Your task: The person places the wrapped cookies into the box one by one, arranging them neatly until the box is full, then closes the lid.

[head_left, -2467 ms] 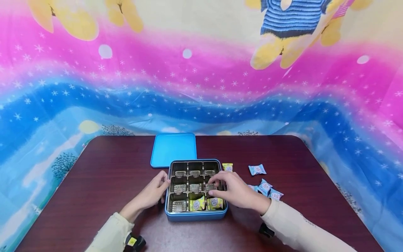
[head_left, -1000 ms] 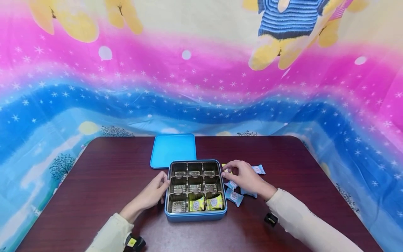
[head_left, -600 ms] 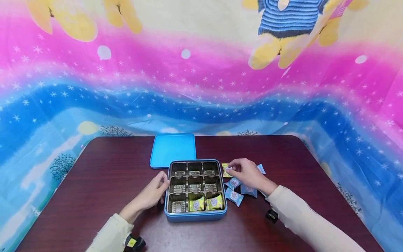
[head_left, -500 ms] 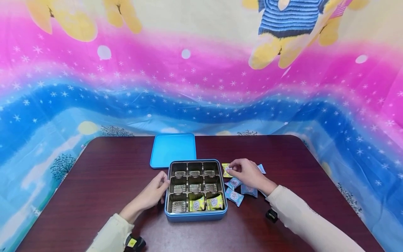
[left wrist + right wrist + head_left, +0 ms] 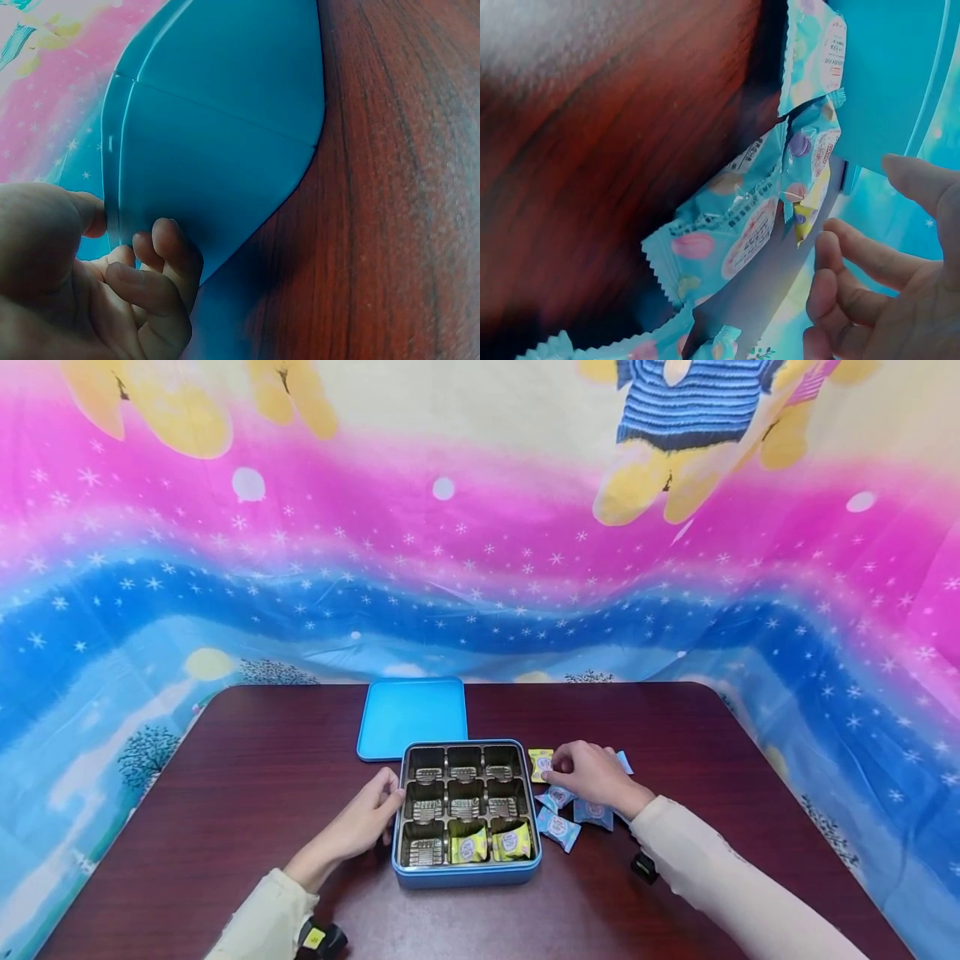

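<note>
A blue tin (image 5: 465,878) with a nine-compartment dark tray stands before me in the head view. Two yellow wrapped candies (image 5: 468,845) sit in its front middle and front right compartments. My left hand (image 5: 367,814) holds the tin's left side, thumb at the rim (image 5: 112,150) and fingers curled by the outer wall. Right of the tin, my right hand (image 5: 596,774) hovers by a yellow wrapped candy (image 5: 540,766) on the table. Its thumb and fingers stand apart with nothing between them in the right wrist view. Several blue wrapped candies (image 5: 558,829) lie below that hand.
The tin's light blue lid (image 5: 414,718) lies behind it, inner side up. One blue candy (image 5: 624,762) is partly hidden behind my right hand. The dark wooden table (image 5: 285,752) ends at a printed cloth backdrop (image 5: 480,568).
My right hand has left the tray and moved right to the yellow candy, then drawn back slightly. Most blue candies now lie closer to the tin. My left hand has stayed put.
</note>
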A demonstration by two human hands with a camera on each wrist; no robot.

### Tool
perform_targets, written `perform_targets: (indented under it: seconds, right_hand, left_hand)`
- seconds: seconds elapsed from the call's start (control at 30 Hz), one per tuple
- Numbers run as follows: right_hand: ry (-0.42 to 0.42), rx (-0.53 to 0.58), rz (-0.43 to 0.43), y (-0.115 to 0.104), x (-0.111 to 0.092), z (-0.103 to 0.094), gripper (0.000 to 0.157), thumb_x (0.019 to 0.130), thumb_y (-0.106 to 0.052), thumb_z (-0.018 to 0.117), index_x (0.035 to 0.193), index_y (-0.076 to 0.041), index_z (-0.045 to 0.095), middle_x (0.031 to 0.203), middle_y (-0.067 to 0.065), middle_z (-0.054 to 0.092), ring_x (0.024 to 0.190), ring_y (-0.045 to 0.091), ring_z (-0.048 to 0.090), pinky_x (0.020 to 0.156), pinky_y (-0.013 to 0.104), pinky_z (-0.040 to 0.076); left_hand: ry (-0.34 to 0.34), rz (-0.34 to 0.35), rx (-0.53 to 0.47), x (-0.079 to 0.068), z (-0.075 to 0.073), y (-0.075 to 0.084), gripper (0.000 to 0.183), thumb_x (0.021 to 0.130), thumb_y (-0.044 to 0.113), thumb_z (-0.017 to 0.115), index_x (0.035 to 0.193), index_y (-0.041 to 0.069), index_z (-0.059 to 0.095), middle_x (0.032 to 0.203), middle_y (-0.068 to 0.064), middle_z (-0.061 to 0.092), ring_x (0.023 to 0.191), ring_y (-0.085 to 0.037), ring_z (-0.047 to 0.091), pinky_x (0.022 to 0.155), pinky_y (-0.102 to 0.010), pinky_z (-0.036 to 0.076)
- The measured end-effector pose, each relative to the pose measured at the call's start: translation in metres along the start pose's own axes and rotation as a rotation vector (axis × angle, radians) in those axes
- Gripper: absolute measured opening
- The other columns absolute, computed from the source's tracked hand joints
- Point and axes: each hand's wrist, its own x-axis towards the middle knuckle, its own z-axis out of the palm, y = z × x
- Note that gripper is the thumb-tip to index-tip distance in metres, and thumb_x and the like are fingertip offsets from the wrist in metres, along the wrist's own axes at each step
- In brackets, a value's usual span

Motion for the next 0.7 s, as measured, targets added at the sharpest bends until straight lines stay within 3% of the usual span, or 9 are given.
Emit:
perform_targets:
  seconds: [0.3, 0.37, 0.53, 0.7]
  right_hand:
    - [-0.022, -0.128, 0.052, -0.003, 0.006, 0.002, 0.023, 0.091, -0.038, 0.073, 0.091, -0.015, 0.075, 0.060, -0.007, 0.060, 0.054, 0.013, 0.049, 0.056, 0.031, 0.030]
    - [-0.023, -0.153, 0.049, -0.004, 0.007, 0.003, 0.024, 0.091, -0.039, 0.074, 0.083, -0.016, 0.073, 0.054, -0.007, 0.055, 0.051, 0.014, 0.047, 0.052, 0.030, 0.028]
    - [-0.034, -0.207, 0.051, -0.008, 0.011, 0.006, 0.050, 0.089, -0.043, 0.074, 0.053, -0.020, 0.050, 0.046, -0.007, 0.035, 0.046, 0.013, 0.036, 0.051, 0.030, 0.020]
    - [-0.041, -0.231, 0.063, -0.007, 0.015, 0.009, 0.059, 0.089, -0.046, 0.073, 0.048, -0.021, 0.039, 0.044, -0.008, 0.028, 0.043, 0.012, 0.029, 0.048, 0.028, 0.016]
  left_hand:
    - [0.001, 0.014, 0.004, 0.000, -0.001, -0.001, 0.011, 0.107, 0.009, 0.042, 0.098, 0.003, 0.039, 0.060, -0.002, 0.045, 0.047, -0.017, 0.052, 0.042, -0.024, 0.042]
    - [0.002, 0.018, 0.004, 0.000, -0.001, -0.001, 0.011, 0.106, 0.009, 0.043, 0.098, 0.003, 0.039, 0.060, -0.001, 0.045, 0.047, -0.017, 0.052, 0.043, -0.025, 0.043]
    - [0.005, 0.021, 0.004, 0.000, -0.001, -0.001, 0.012, 0.106, 0.009, 0.043, 0.097, 0.002, 0.039, 0.059, -0.001, 0.045, 0.046, -0.016, 0.052, 0.043, -0.024, 0.042]
    - [0.002, 0.014, -0.001, 0.000, 0.000, 0.000, 0.012, 0.106, 0.009, 0.043, 0.097, 0.002, 0.038, 0.060, -0.001, 0.044, 0.046, -0.016, 0.051, 0.043, -0.023, 0.041]
